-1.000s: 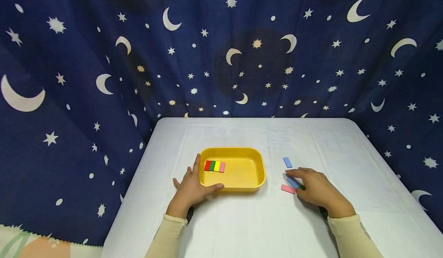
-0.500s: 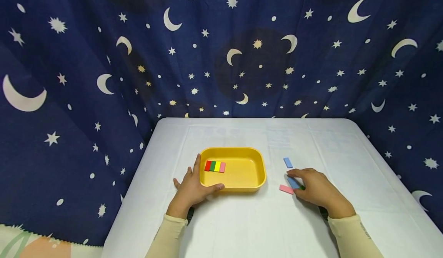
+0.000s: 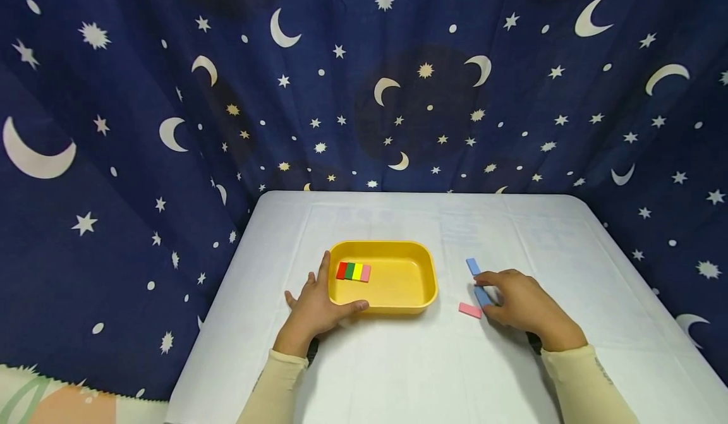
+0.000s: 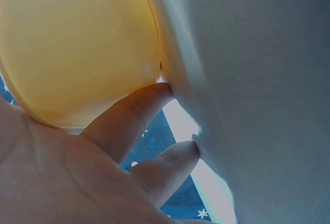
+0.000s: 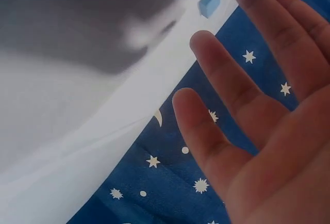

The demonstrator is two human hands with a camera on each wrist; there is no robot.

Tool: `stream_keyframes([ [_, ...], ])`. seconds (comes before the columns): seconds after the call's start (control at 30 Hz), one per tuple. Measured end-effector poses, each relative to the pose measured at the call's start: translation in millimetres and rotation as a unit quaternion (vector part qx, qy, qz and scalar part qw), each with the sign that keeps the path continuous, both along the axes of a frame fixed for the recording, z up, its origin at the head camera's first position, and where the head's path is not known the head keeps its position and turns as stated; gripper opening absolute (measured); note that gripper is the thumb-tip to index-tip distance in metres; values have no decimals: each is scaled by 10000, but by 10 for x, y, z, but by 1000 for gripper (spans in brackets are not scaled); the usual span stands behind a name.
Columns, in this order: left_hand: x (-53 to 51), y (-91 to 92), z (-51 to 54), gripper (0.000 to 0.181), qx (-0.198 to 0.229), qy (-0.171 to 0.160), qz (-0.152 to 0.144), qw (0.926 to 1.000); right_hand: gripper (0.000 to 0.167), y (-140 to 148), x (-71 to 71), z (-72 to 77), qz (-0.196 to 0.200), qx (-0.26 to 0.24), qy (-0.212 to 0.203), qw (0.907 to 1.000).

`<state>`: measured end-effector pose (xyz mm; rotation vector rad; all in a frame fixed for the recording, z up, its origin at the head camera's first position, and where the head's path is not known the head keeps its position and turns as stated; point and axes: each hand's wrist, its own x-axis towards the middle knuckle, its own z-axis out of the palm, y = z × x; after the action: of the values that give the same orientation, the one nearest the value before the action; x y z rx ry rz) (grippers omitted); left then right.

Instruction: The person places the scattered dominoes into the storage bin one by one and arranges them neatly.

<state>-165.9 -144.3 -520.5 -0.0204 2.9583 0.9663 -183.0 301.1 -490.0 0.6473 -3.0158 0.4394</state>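
My left hand [image 3: 315, 313] rests against the left end of the yellow tray [image 3: 398, 309], its index finger along the side and its thumb at the front edge. The left wrist view shows the fingers fairly straight beside the tray wall [image 4: 77, 38]. Right of the tray, my right hand [image 3: 523, 307] pinches a small blue block [image 3: 482, 296] between thumb and index finger, at the table surface. A second blue block [image 3: 473, 266] lies just beyond the index fingertip. Left of the thumb lies a pink block [image 3: 469, 310]. The right hand's other fingers [image 5: 221, 64] are spread and loosely bent.
Inside the tray, red [image 3: 341, 270], green [image 3: 349, 271], yellow [image 3: 357, 272] and pink [image 3: 366, 273] blocks lie side by side at the left. A white cloth covers the table [image 3: 398, 373]. A dark blue curtain [image 3: 341, 95] with moons and stars hangs behind.
The green block under my right hand is no longer visible. The right hand has shifted slightly, and the pink block beside it has slid a little left. The left hand has stayed at the tray.
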Motion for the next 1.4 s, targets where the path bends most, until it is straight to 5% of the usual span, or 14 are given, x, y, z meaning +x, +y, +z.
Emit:
stream_keyframes([
  [0.8,-6,-2,-20,150,-40,32,-7,10000,52,-375,-451,478,357,-41,517,9980],
  [1.4,-18,-8,-42,149,-100,6,16,9999,51,-1328,-755,746,860,-301,417,9950],
])
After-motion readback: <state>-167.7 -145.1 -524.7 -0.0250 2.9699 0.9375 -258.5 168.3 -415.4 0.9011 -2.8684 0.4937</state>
